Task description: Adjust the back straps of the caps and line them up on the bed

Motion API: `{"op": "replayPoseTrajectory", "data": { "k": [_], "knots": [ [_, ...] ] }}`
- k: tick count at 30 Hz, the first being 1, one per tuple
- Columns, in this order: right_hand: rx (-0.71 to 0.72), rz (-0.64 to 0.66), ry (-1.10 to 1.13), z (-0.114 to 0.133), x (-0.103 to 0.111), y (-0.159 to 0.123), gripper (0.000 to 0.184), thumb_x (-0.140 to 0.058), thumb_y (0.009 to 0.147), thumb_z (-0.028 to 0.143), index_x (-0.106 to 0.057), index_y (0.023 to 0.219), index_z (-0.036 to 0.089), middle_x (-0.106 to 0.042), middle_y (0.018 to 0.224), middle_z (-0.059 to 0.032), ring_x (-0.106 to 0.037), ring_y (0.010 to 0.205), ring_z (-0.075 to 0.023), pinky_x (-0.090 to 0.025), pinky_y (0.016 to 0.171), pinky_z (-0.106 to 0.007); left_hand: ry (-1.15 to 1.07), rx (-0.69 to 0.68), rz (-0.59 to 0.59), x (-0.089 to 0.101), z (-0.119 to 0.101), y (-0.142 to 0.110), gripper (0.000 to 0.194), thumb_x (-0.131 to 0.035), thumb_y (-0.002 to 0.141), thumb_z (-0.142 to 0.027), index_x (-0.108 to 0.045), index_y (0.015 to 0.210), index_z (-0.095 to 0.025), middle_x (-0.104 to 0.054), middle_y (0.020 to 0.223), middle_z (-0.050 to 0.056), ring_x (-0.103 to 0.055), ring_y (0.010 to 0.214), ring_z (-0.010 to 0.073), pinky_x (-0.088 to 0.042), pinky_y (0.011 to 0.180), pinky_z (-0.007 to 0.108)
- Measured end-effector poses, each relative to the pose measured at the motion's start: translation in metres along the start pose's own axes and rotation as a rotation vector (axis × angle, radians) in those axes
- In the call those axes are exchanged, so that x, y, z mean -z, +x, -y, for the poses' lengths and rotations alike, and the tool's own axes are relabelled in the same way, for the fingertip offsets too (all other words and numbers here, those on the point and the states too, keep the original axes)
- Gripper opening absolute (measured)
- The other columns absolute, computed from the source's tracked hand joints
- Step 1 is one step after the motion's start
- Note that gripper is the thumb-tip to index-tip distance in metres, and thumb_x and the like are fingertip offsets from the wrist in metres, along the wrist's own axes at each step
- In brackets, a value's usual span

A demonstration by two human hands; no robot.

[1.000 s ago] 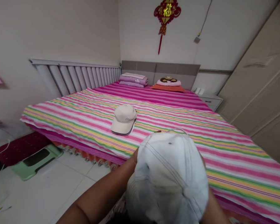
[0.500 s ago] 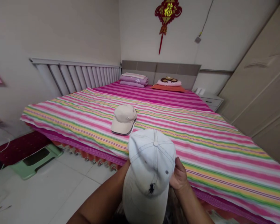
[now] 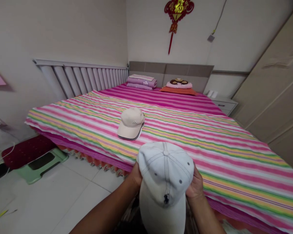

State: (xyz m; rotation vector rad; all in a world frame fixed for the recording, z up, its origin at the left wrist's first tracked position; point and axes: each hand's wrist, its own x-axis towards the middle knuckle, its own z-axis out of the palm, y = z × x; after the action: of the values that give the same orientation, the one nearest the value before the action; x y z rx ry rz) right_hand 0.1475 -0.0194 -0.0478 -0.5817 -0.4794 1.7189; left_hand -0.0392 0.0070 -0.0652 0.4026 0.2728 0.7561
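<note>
White cap (image 3: 164, 175) sits between the hands at the bed's near edge, left hand (image 3: 137, 175) and right hand (image 3: 195, 183) gripping opposite sides; fingers partly hidden behind it. Crown-to-brim axis points at the wearer, brim nearest. Beige cap (image 3: 131, 122) on striped bedcover (image 3: 236, 156), ahead-left, nearer left hand.

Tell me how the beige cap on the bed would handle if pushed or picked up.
The beige cap is probably light, as it looks made of cloth. Its crown stands domed while untouched, so it may largely hold its shape when lifted. Sitting crown up, it would likely slide on the striped sheet rather than roll.
</note>
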Motion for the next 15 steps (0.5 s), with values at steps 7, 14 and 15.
{"op": "replayPoseTrajectory", "data": {
  "k": [7, 14, 15],
  "knots": [
    [0.059, -0.085, 0.021, 0.009, 0.017, 0.008, 0.028, -0.049, 0.076, 0.041, -0.070, 0.074, 0.021, -0.072, 0.074, -0.0052, -0.055, 0.104, -0.0224, -0.028, 0.100, -0.043, -0.094, 0.143, 0.081, 0.023, 0.052, -0.042, 0.051, -0.045, 0.077, -0.047, -0.057, 0.109, -0.010, -0.062, 0.107, 0.012, -0.046, 0.113, 0.0269, -0.028, 0.097, 0.040],
    [0.159, -0.193, 0.097, 0.012, 0.027, 0.018, 0.028, -0.043, 0.082, 0.038, -0.068, 0.087, 0.025, -0.072, 0.081, -0.0007, -0.061, 0.093, -0.0176, -0.031, 0.099, -0.039, -0.038, -0.106, -0.077, 0.013, 0.047, -0.037, 0.028, -0.056, 0.071, -0.014, -0.062, 0.099, -0.012, -0.068, 0.094, 0.007, -0.060, 0.093, 0.0199, -0.038, 0.090, 0.033],
    [0.180, -0.191, 0.106, 0.011, 0.026, 0.016, 0.030, -0.043, 0.082, 0.041, -0.067, 0.092, 0.026, -0.071, 0.087, -0.0013, -0.060, 0.095, -0.0177, -0.031, 0.099, -0.039, 0.006, -0.141, -0.065, 0.010, 0.038, -0.032, 0.030, -0.058, 0.069, -0.013, -0.061, 0.099, -0.011, -0.068, 0.093, 0.009, -0.060, 0.092, 0.0211, -0.039, 0.089, 0.034]
  ]
}}
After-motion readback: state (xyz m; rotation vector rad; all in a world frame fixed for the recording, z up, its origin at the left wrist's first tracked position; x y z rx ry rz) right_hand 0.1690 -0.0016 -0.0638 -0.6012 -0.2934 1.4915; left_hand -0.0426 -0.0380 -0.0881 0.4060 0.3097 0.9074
